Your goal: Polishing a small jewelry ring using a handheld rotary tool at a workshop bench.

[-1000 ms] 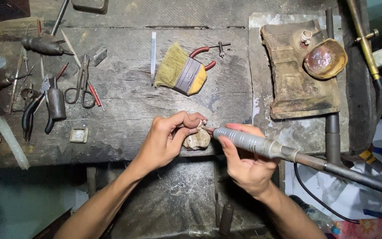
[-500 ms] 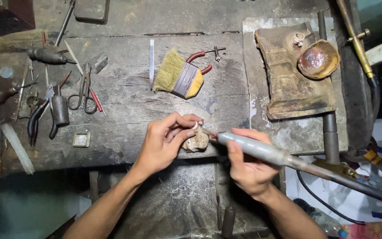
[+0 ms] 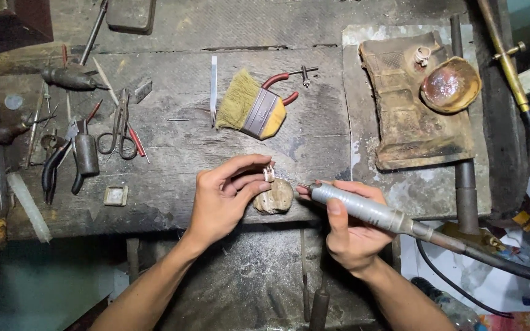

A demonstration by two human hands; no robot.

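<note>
Barely visible, left hand (image 3: 223, 199) pinching tiny metal piece (image 3: 269, 173)

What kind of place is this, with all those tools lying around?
Probably a small jeweller's or metal-craft workshop. The right hand holds a rotary tool handpiece, the left hand pinches a tiny metal piece over a worn wooden bench, and pliers, scissors and a brush lie there.

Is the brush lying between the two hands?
No, the brush lies farther up the bench, above the left hand and the right hand.
</note>
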